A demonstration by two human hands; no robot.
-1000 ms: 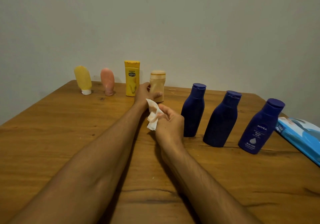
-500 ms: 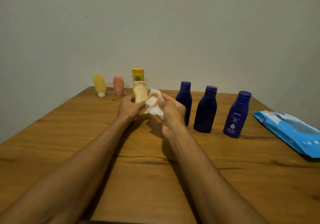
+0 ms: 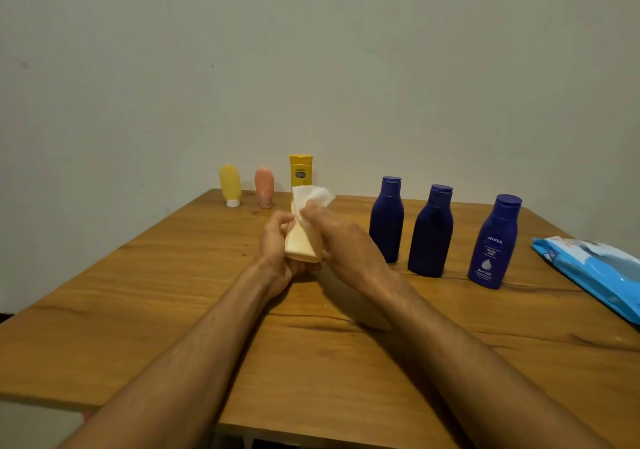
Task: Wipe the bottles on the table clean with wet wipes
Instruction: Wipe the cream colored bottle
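Bottles stood in a row along the far side of the wooden surface (image 3: 138, 292), close to the wall. From the left came a yellow tube (image 3: 230, 185) on its white cap, a pink tube (image 3: 265, 187) and a tall yellow bottle (image 3: 300, 171). After a gap stood the first blue bottle (image 3: 387, 220), the middle blue bottle (image 3: 431, 232) and the blue bottle with white words (image 3: 495, 240).

A blue wipes pack (image 3: 588, 268) lay by the right edge, and the picture cut off its right end.

Both hands were up above the surface, in front of the gap. The left hand (image 3: 277, 244) was curled round the lower part of a pale beige bottle (image 3: 301, 244), which tilted with its base toward the person. The right hand (image 3: 343, 240) pinched a white wet wipe (image 3: 311, 199) against the upper part of that bottle. The right hand was near the first blue bottle but apart from it.

Wide wood lay between the arms and the left edge, and more lay between the right arm and the pack. The near edge showed at the bottom.

The wipe and fingers hid the beige bottle's top. The wipe also covered the foot of the tall yellow bottle. The first two blue bottles were too dark to show any words.
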